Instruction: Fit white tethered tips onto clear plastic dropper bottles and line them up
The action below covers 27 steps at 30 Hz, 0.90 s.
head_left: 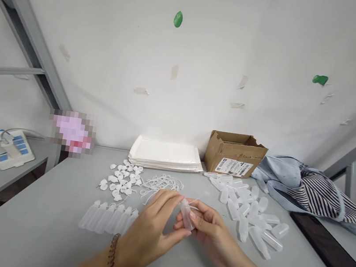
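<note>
Head view: small clear bottle point(186, 215) is in front of & a bit L of the cardboard box point(236, 155), up off the desk point(33, 228). R hand point(212, 228) pinches its body, thumb vs. fingers. L hand point(153, 223) is half-curled: fingertips at the neck, thumb nr base; can't tell if it's gripping. Step looks like neck-end work. To do it well: R hand steady, light pressure b/c the plastic's prob. soft; L fingertips square to the neck, no tilt. Loose bottles point(243, 229) lie in front of the box; lined-up bottles point(108, 218) well L of it, nearer the person.
</note>
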{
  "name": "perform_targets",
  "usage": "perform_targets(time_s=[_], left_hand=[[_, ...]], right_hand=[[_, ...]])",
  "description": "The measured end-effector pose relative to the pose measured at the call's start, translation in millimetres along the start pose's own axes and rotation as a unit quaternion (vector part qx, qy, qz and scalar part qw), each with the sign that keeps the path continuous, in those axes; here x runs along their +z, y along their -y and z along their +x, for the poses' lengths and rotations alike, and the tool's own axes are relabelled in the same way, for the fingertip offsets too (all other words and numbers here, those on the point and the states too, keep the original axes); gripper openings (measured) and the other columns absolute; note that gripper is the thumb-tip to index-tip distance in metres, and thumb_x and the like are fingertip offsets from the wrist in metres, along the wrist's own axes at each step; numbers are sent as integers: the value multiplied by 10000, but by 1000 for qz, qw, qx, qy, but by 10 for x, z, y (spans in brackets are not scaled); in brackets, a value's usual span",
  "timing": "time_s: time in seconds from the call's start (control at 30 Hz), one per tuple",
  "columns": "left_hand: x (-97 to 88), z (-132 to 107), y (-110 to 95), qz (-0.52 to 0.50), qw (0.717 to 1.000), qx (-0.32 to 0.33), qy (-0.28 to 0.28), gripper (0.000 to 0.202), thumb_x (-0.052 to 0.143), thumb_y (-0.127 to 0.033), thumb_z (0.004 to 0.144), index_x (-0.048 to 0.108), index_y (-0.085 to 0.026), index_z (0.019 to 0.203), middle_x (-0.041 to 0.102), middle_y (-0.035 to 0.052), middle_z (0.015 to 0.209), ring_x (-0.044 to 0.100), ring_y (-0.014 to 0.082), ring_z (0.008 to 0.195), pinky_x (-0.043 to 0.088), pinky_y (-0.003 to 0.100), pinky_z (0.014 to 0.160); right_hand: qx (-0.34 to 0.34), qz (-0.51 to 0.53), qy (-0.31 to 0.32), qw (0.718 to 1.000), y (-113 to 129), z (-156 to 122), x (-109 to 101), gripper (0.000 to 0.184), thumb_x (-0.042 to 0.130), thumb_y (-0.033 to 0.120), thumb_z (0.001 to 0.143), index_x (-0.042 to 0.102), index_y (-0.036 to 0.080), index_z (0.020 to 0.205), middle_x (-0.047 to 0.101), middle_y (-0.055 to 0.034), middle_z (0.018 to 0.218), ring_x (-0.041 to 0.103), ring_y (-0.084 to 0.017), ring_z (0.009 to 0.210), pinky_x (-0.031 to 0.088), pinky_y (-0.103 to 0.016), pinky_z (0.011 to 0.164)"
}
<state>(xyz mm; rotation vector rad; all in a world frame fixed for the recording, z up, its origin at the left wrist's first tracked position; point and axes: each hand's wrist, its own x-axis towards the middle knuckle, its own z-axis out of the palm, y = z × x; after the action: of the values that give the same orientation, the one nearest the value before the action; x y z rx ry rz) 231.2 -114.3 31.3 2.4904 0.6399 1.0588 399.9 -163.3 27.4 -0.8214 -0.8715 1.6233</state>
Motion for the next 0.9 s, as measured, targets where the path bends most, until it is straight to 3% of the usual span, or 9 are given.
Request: perform_targets(time_s=[0.1, 0.23, 0.43, 0.63, 0.7, 0.77, 0.83, 0.9], left_hand=[[31, -6, -15, 17, 1000, 8, 0, 503, 692, -237, 772, 438, -202, 1205, 575, 121, 1119, 536, 295, 1079, 490, 484, 906], [44, 8, -51, 11, 1000, -12, -10, 463, 655, -109, 712, 454, -181, 1122, 566, 105, 1047, 521, 270, 1021, 493, 444, 874], [-69, 28, -44, -6, 998, -19, 61, 411, 575, -44, 667, 494, -193, 1040, 555, 70, 993, 487, 242, 977, 485, 388, 830], [-230, 40, 50, -6, 991, -46, 127, 452, 597, -58, 665, 493, -182, 1088, 545, 75, 1056, 459, 245, 1031, 463, 389, 871], [-286, 46, 83, 2, 988, -53, 148, 467, 595, -56, 669, 493, -183, 1108, 546, 76, 1074, 449, 247, 1056, 453, 392, 893], [-342, 42, 117, 5, 985, -64, 160, 463, 600, -68, 677, 494, -182, 1113, 549, 76, 1082, 442, 247, 1070, 438, 397, 922], [-392, 20, 156, 1, 982, -73, 172, 449, 617, -88, 674, 501, -182, 1097, 555, 75, 1080, 440, 247, 1076, 428, 399, 938], [-433, -25, 202, -4, 979, -80, 189, 452, 634, -97, 659, 509, -182, 1085, 558, 76, 1080, 439, 249, 1079, 426, 396, 943]], right_hand=[[23, 62, 9, 998, -46, 21, -4, 255, 699, 284, 786, 590, 164, 983, 683, -53, 828, 686, -185, 767, 461, -281, 716], [30, 89, 36, 995, -83, 22, -5, 234, 699, 252, 787, 585, 168, 973, 684, -47, 815, 691, -186, 807, 461, -288, 769], [26, -9, 62, 998, -38, 8, -26, 271, 684, 287, 800, 609, 162, 1029, 686, -81, 921, 653, -200, 913, 437, -335, 864], [-42, -143, -49, 988, 30, 42, -152, 459, 743, 343, 726, 560, 243, 1135, 668, -49, 991, 671, -204, 860, 482, -358, 819], [-72, -221, -88, 969, 64, 50, -190, 340, 716, 353, 746, 632, 243, 1057, 680, -35, 905, 675, -202, 819, 495, -347, 791], [-112, -324, -109, 933, 89, 55, -214, 151, 691, 340, 765, 712, 224, 860, 681, -32, 795, 663, -196, 766, 500, -327, 752], [-155, -412, -107, 891, 87, 58, -221, 118, 675, 304, 780, 731, 214, 727, 681, -38, 759, 649, -188, 735, 500, -303, 712], [-189, -465, -84, 861, 51, 61, -209, 118, 645, 260, 809, 739, 212, 756, 687, -44, 786, 646, -178, 729, 499, -284, 688]])
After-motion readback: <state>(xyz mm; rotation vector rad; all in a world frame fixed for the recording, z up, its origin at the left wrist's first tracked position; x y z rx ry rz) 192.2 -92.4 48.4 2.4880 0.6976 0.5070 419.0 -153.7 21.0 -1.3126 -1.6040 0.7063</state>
